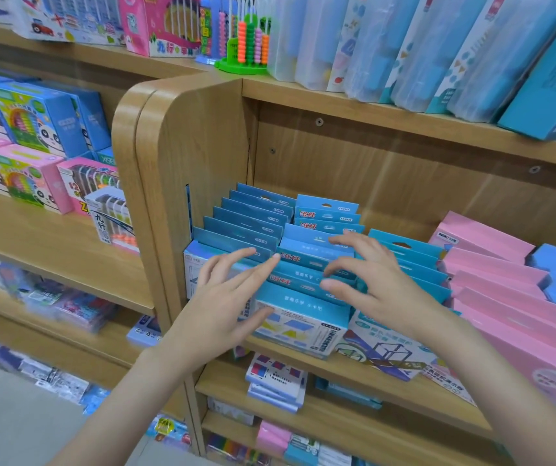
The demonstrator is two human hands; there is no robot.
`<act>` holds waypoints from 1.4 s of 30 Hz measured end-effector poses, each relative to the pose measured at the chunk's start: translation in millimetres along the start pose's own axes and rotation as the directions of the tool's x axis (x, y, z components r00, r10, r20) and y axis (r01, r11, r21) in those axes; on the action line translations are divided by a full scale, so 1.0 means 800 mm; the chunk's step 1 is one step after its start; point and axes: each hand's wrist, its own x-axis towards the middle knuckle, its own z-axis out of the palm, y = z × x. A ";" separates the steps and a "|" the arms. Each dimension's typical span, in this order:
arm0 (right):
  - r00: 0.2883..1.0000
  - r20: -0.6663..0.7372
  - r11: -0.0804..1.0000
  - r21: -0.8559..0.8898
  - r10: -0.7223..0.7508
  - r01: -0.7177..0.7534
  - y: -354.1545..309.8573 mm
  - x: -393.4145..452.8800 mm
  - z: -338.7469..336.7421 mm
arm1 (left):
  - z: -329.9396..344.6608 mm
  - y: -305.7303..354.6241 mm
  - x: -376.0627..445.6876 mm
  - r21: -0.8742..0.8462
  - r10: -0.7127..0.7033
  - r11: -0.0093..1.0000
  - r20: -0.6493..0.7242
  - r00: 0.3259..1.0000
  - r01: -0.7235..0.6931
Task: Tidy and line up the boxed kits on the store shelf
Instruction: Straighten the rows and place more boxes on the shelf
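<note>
Left hand: the left hand (226, 297) lies with straight, spread fingers against the left side of the middle row of blue kits (306, 280), thumb low on the face of the front box (300, 326); it grips nothing.
Right hand: the right hand (370, 280) hovers over the same row from the right, fingers loosely bent and spread, tips on or just above the box tops (contact cannot be told); nothing is held.
Middle row: blue boxes standing one behind another, front box at the shelf (354, 371) edge, the boxes unevenly staggered.
Left row: a file of darker blue kits (246, 220) against the wooden side panel (195, 156), tops stepped back evenly.
Right row: more blue boxes (414, 260) just beside the right hand, then pink boxes (498, 280) further right, leaning in a fan.
Above: a green abacus (246, 45) and tall clear-wrapped packs (421, 45) on the upper shelf.
Left unit: panda boxes (31, 122) in blue and pink on a neighbouring shelf.
Below: small flat packs (276, 381) stacked on the lower shelf.
</note>
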 end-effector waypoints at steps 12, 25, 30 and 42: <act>0.959 -0.226 0.942 -0.322 -0.172 0.093 0.000 -0.033 0.047 | -0.015 -0.013 0.000 -0.215 -0.058 0.976 -0.073 0.996 0.041; 0.988 -0.156 0.978 -0.201 0.017 -0.048 0.007 -0.028 0.039 | -0.001 -0.017 0.036 0.155 0.124 0.979 0.054 0.991 -0.131; 0.960 -0.279 0.999 -0.050 -0.026 0.012 0.007 -0.055 0.044 | -0.006 -0.022 0.041 0.139 0.131 0.980 0.107 0.986 -0.145; 0.946 -0.323 1.000 -0.007 0.004 -0.006 0.022 -0.065 0.046 | -0.007 0.005 0.098 0.012 0.114 0.993 0.084 0.990 -0.115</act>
